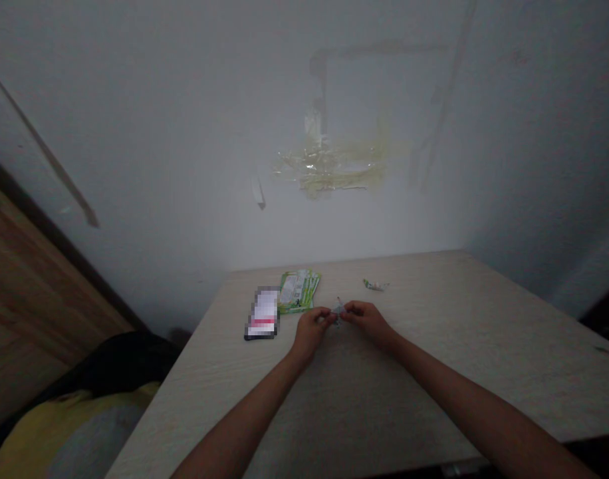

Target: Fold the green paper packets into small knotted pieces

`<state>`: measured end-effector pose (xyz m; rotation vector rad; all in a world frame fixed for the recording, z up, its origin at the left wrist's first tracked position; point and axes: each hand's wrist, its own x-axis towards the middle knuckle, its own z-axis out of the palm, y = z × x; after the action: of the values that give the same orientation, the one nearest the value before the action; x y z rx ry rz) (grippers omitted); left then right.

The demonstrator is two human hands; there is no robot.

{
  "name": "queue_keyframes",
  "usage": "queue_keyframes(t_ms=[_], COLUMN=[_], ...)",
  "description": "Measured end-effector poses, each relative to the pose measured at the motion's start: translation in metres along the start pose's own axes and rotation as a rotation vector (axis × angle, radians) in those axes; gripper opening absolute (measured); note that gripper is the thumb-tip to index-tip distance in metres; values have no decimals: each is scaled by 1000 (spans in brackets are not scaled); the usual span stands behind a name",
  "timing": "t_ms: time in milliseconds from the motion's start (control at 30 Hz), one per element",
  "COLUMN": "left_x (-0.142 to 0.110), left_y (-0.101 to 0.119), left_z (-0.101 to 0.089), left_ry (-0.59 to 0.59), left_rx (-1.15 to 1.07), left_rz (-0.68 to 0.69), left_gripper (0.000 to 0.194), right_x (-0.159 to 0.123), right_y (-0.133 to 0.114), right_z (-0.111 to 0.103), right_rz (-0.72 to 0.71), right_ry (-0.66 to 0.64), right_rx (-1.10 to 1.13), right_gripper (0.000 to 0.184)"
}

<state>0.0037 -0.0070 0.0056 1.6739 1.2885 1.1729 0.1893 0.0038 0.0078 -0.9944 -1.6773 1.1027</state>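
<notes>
A small, pale grey-white crumpled piece [338, 310] is pinched between my two hands, just above the table; its kind is too small to make out. My left hand [314, 326] grips its left side between thumb and fingers. From the right, my right hand [367, 318] pinches the other side with closed fingertips. Beyond my left hand lies a stack of green and white printed packets [299, 289]. A phone [263, 313] with a lit, blurred-out screen rests at their left. Past my right hand is a small twisted green and white wrapper [375, 285].
The light wooden table [459, 332] stands against a pale wall [185, 133] with yellowed tape [334, 166] on it. Wooden boards [25, 286] and yellow and grey cloth [85, 426] are at the left. A small green scrap [604, 350] lies near the right edge.
</notes>
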Motion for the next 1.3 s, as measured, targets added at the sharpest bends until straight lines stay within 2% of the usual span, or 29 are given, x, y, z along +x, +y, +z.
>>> queue_keyframes(t_ms=[500,1300], left_x=[4,6], left_y=[-3,-4], left_z=[-1,0], left_ry=[-35,-82], left_rx=[-8,-81], left_rz=[-17,-36], left_gripper=[22,23], right_x=[0,0], right_y=[-2,0], right_z=[-1,-2], right_rz=[20,69], right_ry=[-104,-135], right_rx=[56,159], right_gripper=[34,34])
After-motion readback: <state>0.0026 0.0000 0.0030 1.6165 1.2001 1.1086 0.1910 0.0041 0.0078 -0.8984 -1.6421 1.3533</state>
